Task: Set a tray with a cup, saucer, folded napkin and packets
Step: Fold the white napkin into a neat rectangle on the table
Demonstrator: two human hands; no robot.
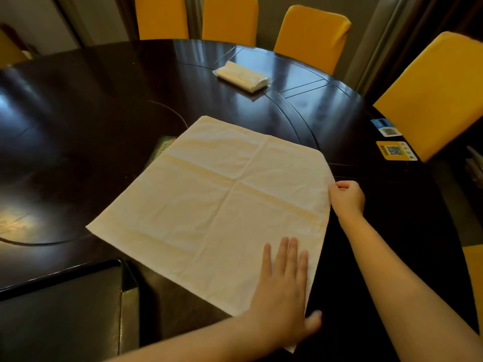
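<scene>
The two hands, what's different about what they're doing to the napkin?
The left hand lies flat and open, palm down, pressing on the napkin near its close corner. The right hand is curled, pinching the napkin's right edge farther away. Both touch the same spread-out napkin on the dark table.

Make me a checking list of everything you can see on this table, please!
Surface: dark glossy round table, with an inset turntable ring.
Job's things: cream napkin spread open and flat, creases showing; black tray at the near left edge, nothing seen on the part in view; cup, saucer and packets not seen.
Clutter: wrapped tissue pack far side; QR stickers at the right edge; something printed peeks from under the napkin's far left edge.
Hands: left hand flat on the napkin's near corner; right hand pinching its right edge.
Cables: nothing seen.
Surroundings: yellow-covered chairs around the far side.
</scene>
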